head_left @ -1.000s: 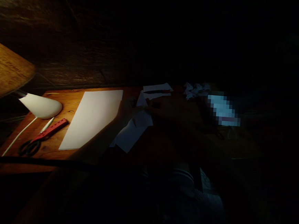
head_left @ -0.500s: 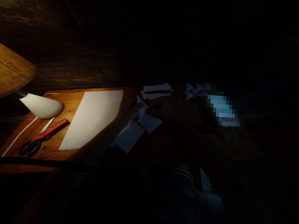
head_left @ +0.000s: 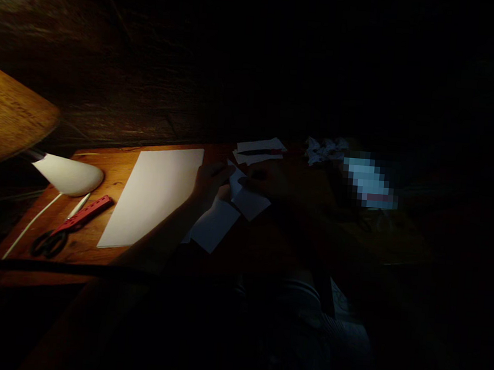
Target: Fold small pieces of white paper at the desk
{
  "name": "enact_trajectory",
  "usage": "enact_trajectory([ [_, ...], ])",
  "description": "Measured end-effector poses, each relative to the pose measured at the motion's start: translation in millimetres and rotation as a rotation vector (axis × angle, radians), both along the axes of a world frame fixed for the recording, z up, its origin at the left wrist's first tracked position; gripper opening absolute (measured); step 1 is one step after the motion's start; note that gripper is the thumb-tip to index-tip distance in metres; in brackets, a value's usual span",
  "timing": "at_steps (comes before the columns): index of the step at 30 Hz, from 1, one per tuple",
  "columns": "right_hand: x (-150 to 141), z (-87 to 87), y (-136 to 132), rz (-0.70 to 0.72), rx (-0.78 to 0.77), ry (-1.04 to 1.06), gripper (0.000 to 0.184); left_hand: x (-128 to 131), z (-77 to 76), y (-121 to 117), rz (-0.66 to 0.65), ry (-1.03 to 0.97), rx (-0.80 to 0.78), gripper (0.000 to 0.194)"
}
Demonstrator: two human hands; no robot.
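A partly folded piece of white paper [head_left: 250,199] is between my two hands, its upper end narrowed to a point. My left hand [head_left: 210,181] pinches its upper left side. My right hand [head_left: 266,181] is closed on its upper right edge, the fingers dim in shadow. Just below my left hand, another small white sheet [head_left: 216,225] lies on the wooden table [head_left: 92,241]. Behind my hands are more cut paper pieces [head_left: 256,146], with a dark, narrow thing with a red end across them.
At the left stand a lamp [head_left: 68,175] with a white cord, a white pen [head_left: 78,206] and scissors [head_left: 73,225] in a red sheath. A large white sheet [head_left: 156,195] lies beside my left forearm. Folded paper shapes [head_left: 324,150] and a pixelated bright object [head_left: 369,183] are at the right.
The paper in my hands has shifted slightly to the right. My left fingers have moved up a little along its upper edge, and my right hand has shifted slightly.
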State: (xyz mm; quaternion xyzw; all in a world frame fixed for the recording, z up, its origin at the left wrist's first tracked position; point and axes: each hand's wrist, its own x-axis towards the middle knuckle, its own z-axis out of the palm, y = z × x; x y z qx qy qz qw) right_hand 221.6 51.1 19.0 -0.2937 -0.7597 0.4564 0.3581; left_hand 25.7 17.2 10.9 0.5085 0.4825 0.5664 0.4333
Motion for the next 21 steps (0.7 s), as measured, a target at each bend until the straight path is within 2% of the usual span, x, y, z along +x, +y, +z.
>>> enact_trajectory([
  [6, 0.7, 0.2, -1.1, 0.014, -0.018, -0.008, 0.044, -0.4, -0.2, 0.8, 0.007, -0.061, 0.029, 0.037],
  [13, 3.6, -3.6, 0.6, -0.015, 0.036, -0.092, 0.039, 0.3, 2.6, 0.6, 0.069, -0.069, 0.028, 0.026],
  [21, 1.3, -5.5, 1.7, -0.003, -0.005, -0.085, 0.043, -0.1, 2.8, 1.9, 0.092, -0.082, 0.047, 0.020],
])
